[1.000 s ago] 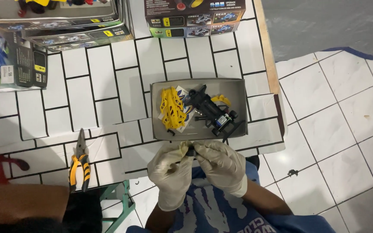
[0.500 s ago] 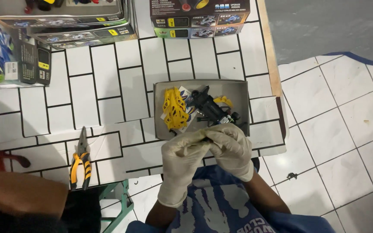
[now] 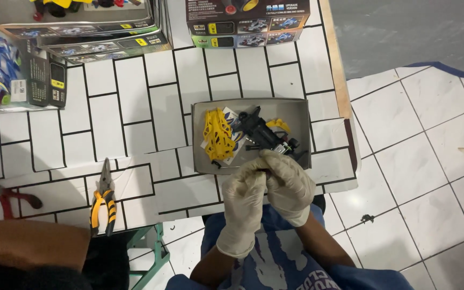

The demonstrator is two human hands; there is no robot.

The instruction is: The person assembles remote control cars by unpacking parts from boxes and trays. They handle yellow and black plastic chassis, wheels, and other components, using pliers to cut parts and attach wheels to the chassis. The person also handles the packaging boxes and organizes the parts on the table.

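Both hands wear pale latex gloves and meet at the near edge of a shallow grey cardboard tray (image 3: pixel 197 139). My left hand (image 3: pixel 241 200) and my right hand (image 3: pixel 290 185) pinch a small dark part (image 3: pixel 260 171) between their fingertips; the fingers hide most of it. Inside the tray lie a yellow plastic parts frame (image 3: pixel 218 134), a black toy car chassis (image 3: pixel 264 134) and a small yellow piece (image 3: pixel 278 124). The hands hover just over the tray's front rim.
Yellow-handled pliers (image 3: pixel 103 196) lie on the tile-patterned table left of the tray. A red-handled tool (image 3: pixel 9 197) sits at the far left. Model-car boxes (image 3: pixel 248 19) (image 3: pixel 14 75) line the far edge. A person's brown sleeve (image 3: pixel 28 244) shows at bottom left. White floor tiles (image 3: pixel 420 161) lie to the right.
My hands have kept together on the small part and shifted slightly up toward the tray's front rim, with the fingers closing tighter around it.
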